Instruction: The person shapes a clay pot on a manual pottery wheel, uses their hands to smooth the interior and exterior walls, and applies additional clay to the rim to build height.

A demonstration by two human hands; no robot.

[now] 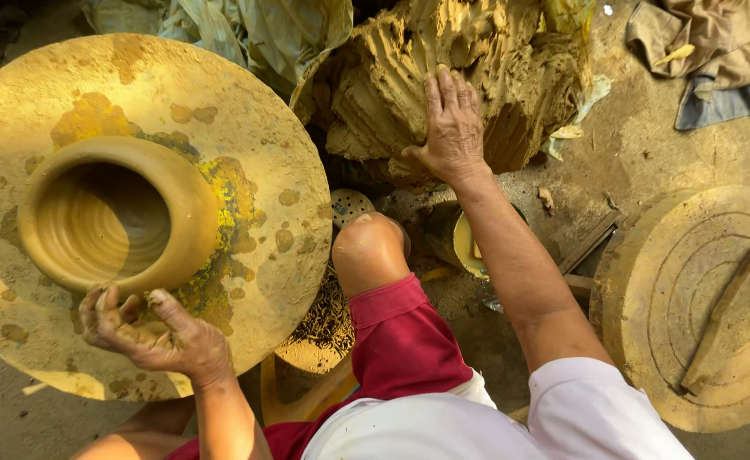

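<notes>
Looks like the clay-fetching step; right hand (pixel 453 119) lies flat, grip spread, on the clay heap (pixel 443 77) just right of the wheel (pixel 247 111); left hand (pixel 149 332), grip half-curled and empty, touches the pot (pixel 119 213) sitting on that wheel; next move probably needs fingers digging in.

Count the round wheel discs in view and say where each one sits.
2. One large clay-smeared disc lies at left, carrying the clay pot by the left hand. A second disc lies at the right edge, partly cut off. Others may be out of view.
</notes>
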